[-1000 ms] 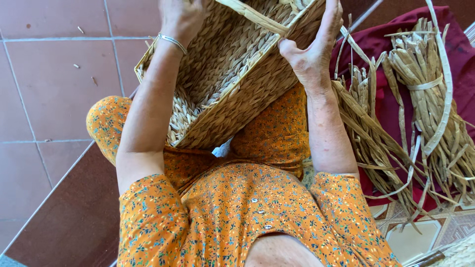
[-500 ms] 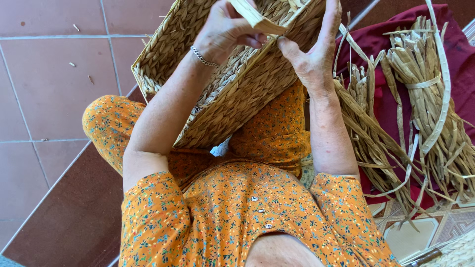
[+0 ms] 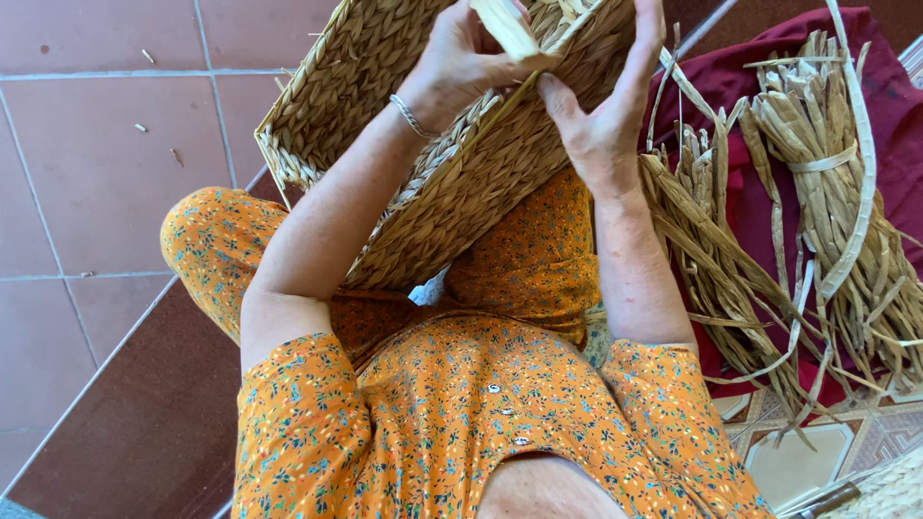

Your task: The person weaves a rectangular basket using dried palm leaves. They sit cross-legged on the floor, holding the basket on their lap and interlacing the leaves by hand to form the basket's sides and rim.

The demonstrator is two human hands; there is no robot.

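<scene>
Woven straw basket [image 3: 452,183] on lap, left hand [image 3: 461,67] pinching flat straw strip [image 3: 508,29], right hand [image 3: 606,125] open-fingered, gripping basket rim, dried straw bundles [image 3: 817,221] on maroon cloth [image 3: 885,106].

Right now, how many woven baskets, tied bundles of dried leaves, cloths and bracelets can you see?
Woven basket: 1
Tied bundles of dried leaves: 2; the second lies beside it
Dark red cloth: 1
Silver bracelet: 1
Total: 5
</scene>
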